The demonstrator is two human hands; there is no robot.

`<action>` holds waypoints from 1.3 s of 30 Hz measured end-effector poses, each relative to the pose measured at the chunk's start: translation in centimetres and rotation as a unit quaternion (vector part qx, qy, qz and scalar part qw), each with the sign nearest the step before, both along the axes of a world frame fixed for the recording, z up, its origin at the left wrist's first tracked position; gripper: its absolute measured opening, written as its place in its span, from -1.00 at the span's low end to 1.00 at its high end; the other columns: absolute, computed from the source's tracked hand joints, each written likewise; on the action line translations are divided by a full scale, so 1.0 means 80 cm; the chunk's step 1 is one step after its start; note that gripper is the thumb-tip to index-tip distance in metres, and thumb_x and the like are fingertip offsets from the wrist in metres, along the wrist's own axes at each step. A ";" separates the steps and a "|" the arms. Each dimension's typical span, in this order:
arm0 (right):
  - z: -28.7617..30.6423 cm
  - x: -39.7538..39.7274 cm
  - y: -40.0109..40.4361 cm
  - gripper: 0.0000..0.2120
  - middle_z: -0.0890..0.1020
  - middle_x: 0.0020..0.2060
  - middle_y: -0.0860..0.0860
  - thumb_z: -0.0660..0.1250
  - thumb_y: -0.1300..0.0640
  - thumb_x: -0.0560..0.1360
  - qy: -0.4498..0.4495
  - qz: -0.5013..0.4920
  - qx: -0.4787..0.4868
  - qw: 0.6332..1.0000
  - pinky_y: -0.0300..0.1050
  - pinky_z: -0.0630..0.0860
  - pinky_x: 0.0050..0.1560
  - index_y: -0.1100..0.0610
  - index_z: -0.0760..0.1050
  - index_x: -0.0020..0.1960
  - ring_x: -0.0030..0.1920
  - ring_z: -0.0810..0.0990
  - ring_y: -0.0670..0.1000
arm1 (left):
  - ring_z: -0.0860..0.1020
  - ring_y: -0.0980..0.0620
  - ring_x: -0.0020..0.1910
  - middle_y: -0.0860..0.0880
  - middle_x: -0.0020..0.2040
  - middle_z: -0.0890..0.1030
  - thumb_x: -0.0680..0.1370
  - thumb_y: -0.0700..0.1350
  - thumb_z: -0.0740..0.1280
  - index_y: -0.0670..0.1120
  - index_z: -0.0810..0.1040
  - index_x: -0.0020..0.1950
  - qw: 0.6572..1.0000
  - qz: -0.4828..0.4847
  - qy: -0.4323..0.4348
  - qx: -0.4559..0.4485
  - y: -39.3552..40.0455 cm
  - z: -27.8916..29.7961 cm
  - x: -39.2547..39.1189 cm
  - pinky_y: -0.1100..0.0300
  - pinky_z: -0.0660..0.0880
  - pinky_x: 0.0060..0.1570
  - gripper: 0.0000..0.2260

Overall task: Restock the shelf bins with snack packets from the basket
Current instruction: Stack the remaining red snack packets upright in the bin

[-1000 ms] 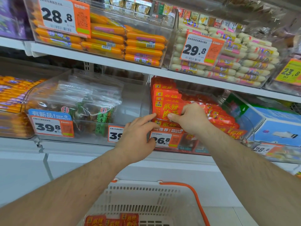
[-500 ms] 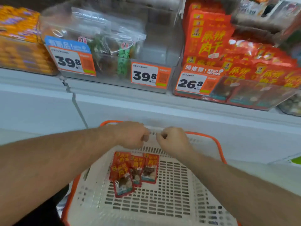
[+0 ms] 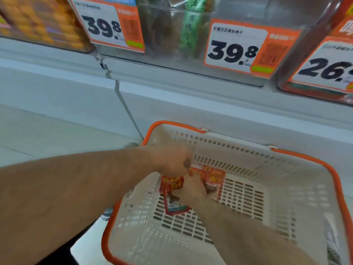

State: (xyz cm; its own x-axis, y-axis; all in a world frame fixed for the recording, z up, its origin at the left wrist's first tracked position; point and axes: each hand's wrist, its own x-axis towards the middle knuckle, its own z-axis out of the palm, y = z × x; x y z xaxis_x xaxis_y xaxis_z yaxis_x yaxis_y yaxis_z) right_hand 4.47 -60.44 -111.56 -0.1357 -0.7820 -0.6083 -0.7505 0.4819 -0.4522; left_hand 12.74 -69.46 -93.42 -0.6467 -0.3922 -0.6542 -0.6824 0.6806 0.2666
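I'm reaching both hands into the slotted plastic basket (image 3: 286, 190) at lower centre; my right hand (image 3: 193, 190) is curling onto glossy red packets (image 3: 172, 185), my left hand's (image 3: 170, 159) grip blurred, unclear.

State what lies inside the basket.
Red packets lie on the basket floor. Both hands, left and right, cover some, so their number is unclear.
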 end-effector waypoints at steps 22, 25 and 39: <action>0.165 -0.092 0.020 -0.71 0.44 -0.30 -0.09 0.33 0.17 0.53 -0.032 -0.062 -0.145 0.987 -0.15 0.33 -0.18 -0.05 0.31 -0.28 -0.19 0.45 -0.03 | 0.47 -0.04 0.13 -0.05 0.32 0.44 0.48 0.14 0.42 -0.06 0.25 0.48 0.998 0.047 0.006 -0.050 -0.006 0.095 -0.057 0.12 0.42 0.01 -0.33; 0.225 -0.115 0.029 -0.70 0.45 -0.32 -0.10 0.34 0.19 0.53 -0.030 -0.070 -0.187 0.979 -0.16 0.36 -0.24 -0.04 0.31 -0.28 -0.28 0.44 -0.09 | 0.48 -0.04 0.22 -0.04 0.35 0.45 0.48 0.12 0.42 -0.08 0.32 0.45 0.998 0.015 0.007 -0.055 -0.003 0.121 -0.069 0.11 0.46 0.12 -0.38; 0.431 -0.201 0.086 -0.79 0.62 -0.34 -0.08 0.44 0.32 0.46 -0.130 -0.236 -0.383 0.884 -0.23 0.41 -0.43 0.08 0.49 -0.03 -0.45 0.53 -0.15 | 0.60 0.11 -0.25 0.01 -0.18 0.67 0.49 -0.01 0.45 -0.07 0.65 -0.07 0.946 -0.050 0.304 -0.100 0.027 0.251 -0.137 0.18 0.52 -0.23 -0.86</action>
State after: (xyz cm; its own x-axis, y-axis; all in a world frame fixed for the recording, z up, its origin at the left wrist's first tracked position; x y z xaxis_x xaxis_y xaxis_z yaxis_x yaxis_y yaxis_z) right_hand -11.63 -53.53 -77.10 -0.4895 -0.8719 0.0173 -0.3707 0.1901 -0.9091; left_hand 1.81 -67.27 -73.34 -0.9203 -0.3852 -0.0685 -0.3735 0.8126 0.4474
